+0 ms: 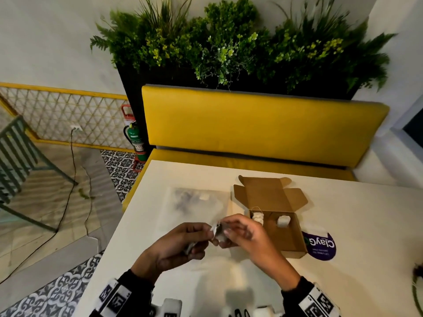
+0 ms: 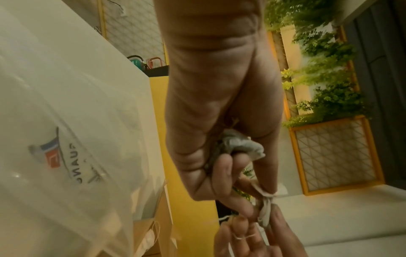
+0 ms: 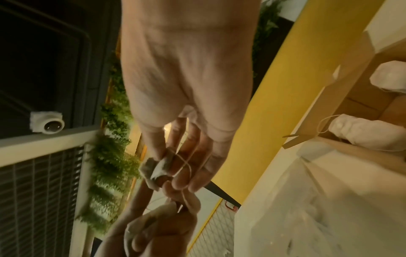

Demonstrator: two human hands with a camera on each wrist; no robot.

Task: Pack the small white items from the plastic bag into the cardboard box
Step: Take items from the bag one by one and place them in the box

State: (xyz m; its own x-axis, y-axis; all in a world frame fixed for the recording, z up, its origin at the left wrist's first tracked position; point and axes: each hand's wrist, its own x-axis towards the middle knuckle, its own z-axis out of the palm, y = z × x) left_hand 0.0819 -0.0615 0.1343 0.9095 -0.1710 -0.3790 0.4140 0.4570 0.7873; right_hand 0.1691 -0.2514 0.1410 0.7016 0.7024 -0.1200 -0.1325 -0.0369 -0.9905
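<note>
I hold both hands together above the white counter (image 1: 343, 225), just in front of the open cardboard box (image 1: 287, 239). My left hand (image 1: 174, 244) has its fingers curled round a crumpled small white sachet (image 2: 241, 146) bunched in the palm, while its thumb and forefinger pinch the corner of a second sachet (image 1: 218, 232) that hangs between my two hands. My right hand (image 1: 245, 234) pinches that same sachet from the other side, thumb against fingertips (image 3: 182, 182), and a thin string (image 3: 186, 165) loops across those fingers. So this sachet sits right at the meeting point of both sets of fingers, off the counter and just left of the box.

Inside the box two white sachets already lie at its far end, one at the left corner (image 1: 257, 217) and one to the right of it (image 1: 283, 220), apart from each other. The clear plastic bag (image 1: 196, 207) lies flat on the counter beyond my left hand, beside the box flaps. A purple round sticker (image 1: 321, 247) shows on the counter to the right of the box.
</note>
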